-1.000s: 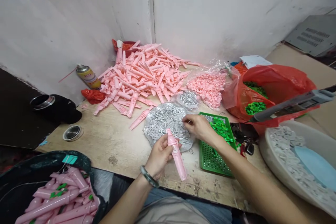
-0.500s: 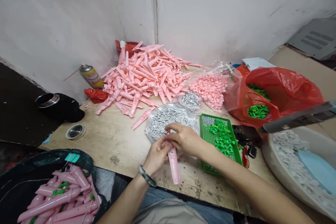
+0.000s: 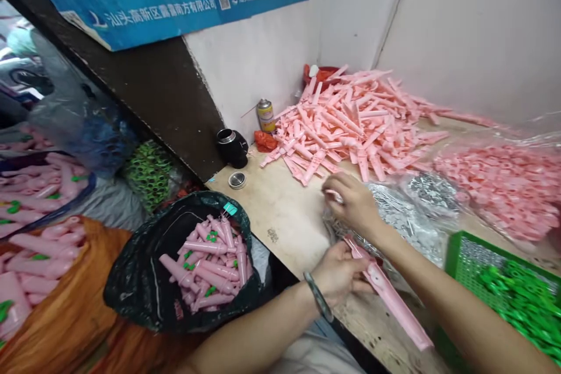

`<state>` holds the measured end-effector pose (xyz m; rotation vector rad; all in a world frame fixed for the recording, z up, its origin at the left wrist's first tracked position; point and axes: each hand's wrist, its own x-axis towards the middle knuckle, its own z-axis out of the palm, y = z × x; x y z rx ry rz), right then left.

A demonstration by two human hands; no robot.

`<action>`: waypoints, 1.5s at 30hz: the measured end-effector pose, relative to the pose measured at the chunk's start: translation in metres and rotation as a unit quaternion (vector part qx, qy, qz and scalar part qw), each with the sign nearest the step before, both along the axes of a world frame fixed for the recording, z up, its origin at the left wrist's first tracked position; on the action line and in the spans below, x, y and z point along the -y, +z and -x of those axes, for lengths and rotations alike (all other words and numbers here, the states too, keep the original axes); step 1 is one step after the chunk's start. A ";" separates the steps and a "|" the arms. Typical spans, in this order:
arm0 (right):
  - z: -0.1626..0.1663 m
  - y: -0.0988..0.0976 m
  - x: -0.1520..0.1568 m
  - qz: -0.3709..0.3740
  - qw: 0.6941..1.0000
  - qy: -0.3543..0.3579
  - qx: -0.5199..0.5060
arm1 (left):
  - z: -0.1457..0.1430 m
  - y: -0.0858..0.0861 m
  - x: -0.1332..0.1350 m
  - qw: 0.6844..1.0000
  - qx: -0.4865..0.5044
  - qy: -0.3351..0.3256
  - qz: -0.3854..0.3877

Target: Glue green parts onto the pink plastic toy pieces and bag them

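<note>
Rm corner: 2 white-painted walls [image 3: 473,23] meet beyond the bench, vert. seams visible, surface scuffed in places. Blue printed poster [image 3: 153,0] w/ Chinese text mounted high on the wall, far side, its lower edge along a dark panel [image 3: 166,105] at left. Plywood bench top [image 3: 272,216], stained and worn, runs along the wall. Far left: clear plastic sheet [image 3: 74,111] beside an opening [image 3: 17,64], brighter beyond. Lighting even, diffuse.

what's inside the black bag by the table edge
The black plastic bag holds a heap of pink plastic tubes with small green pieces among them. The top layer hides the bag's lower contents.
</note>
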<state>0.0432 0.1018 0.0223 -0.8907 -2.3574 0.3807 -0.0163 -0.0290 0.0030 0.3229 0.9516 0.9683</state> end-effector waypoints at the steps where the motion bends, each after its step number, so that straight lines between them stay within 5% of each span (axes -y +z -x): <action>1: -0.020 0.005 0.013 0.022 0.998 0.001 -0.064 | 0.004 0.002 -0.004 1.000 0.009 0.019 -0.010; 5: -0.097 0.019 0.070 0.090 0.993 0.055 -0.061 | 0.003 0.007 -0.019 0.995 0.012 0.083 -0.055; 8: -0.128 0.018 0.103 0.138 0.989 -0.040 -0.027 | -0.016 0.004 -0.024 0.994 -0.012 0.072 -0.076; 13: -0.135 -0.003 0.119 0.160 0.948 -0.253 -0.111 | -0.050 0.000 -0.020 0.994 -0.028 0.011 -0.104; 22: -0.140 -0.022 0.118 0.334 0.857 -0.265 -0.289 | -0.057 0.003 -0.018 0.992 -0.063 -0.010 -0.112; 29: -0.134 -0.007 0.131 0.117 0.930 -0.306 -0.167 | -0.060 0.007 -0.020 0.994 -0.051 0.029 -0.091; 45: -0.126 -0.012 0.144 0.040 0.954 -0.283 -0.086 | -0.064 0.010 -0.017 0.997 -0.026 0.033 -0.065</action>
